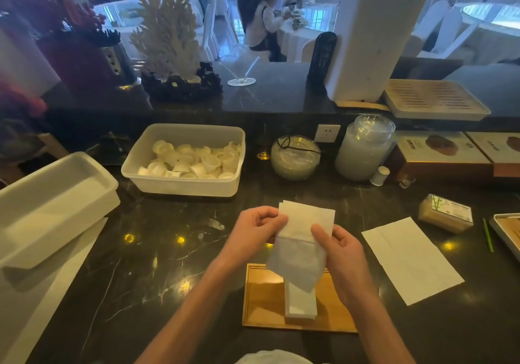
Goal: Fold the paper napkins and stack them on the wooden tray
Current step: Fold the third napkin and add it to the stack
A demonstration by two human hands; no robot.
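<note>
A white paper napkin (302, 239) hangs in the air above the dark counter, partly folded. My left hand (253, 231) pinches its upper left edge. My right hand (337, 251) pinches its right side with the thumb on top. Below them lies the wooden tray (261, 301), with a small stack of folded napkins (301, 304) on its middle. An unfolded napkin (410, 259) lies flat on the counter to the right of the tray.
A plastic tub of small white cups (185, 161) stands behind. A white bin (50, 206) sits at left. A glass bowl (295, 156), a jar (363, 149), a napkin pack (446, 213) and a tray edge (503, 234) are at right.
</note>
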